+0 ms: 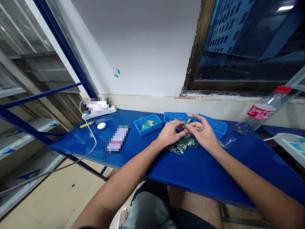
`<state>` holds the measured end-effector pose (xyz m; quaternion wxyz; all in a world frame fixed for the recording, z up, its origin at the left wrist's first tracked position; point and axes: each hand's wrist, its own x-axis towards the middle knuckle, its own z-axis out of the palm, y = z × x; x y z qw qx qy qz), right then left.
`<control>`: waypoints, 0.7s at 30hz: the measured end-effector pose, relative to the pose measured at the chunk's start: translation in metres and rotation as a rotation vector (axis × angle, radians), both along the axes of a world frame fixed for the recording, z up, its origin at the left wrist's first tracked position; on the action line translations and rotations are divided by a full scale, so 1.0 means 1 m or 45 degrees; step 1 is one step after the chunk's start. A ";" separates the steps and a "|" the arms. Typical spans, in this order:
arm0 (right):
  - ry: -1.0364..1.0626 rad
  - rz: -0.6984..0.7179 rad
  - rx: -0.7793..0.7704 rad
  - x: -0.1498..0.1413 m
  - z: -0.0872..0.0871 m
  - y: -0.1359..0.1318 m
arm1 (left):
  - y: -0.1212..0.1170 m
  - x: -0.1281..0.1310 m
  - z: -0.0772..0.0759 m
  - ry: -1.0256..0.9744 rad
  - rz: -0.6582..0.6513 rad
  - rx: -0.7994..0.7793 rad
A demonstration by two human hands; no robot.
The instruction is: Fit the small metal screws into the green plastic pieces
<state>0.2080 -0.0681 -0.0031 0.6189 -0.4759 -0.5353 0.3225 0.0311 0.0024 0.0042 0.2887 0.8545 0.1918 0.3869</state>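
Note:
Both hands meet above the blue table, their fingertips closed around a small green piece (188, 121) that looks like a little circuit board. My left hand (168, 133) pinches toward it from the left, thumb and fingers curled. From the other side my right hand (202, 131) grips it between thumb and fingers, with the index finger raised. Just below the hands lies a pile of green boards (190, 142) with silvery parts, partly covered by the hands. Thin metal pins (176, 149) are scattered at the pile's near left edge.
Behind the hands stand a blue bin (175, 115) and another blue bin (219, 127); a third blue bin (150, 129) at left holds green pieces. A blurred-out phone-shaped object (118, 140), white round item (101, 126), yellow cutter (87, 124), cable (94, 144) and bottle (259, 111) surround the workspace.

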 end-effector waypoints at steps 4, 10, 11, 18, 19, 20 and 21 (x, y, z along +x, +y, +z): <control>-0.095 -0.060 -0.017 0.004 -0.001 0.001 | 0.001 -0.002 0.002 -0.090 0.137 -0.088; -0.143 -0.066 -0.002 0.005 -0.001 0.001 | 0.003 0.001 -0.001 -0.229 0.080 -0.337; -0.120 -0.065 -0.004 0.004 0.000 0.001 | 0.003 0.001 -0.001 -0.234 0.097 -0.336; -0.021 -0.141 0.029 0.002 -0.001 0.001 | -0.003 -0.002 0.005 -0.077 0.105 0.000; -0.029 -0.118 0.035 0.002 -0.001 0.000 | -0.003 -0.002 0.005 -0.037 0.036 0.020; -0.044 -0.080 0.035 0.001 -0.001 -0.001 | -0.003 -0.002 0.005 -0.004 -0.003 0.033; -0.061 -0.034 0.032 0.000 0.000 -0.002 | -0.002 -0.002 0.006 0.021 -0.006 0.042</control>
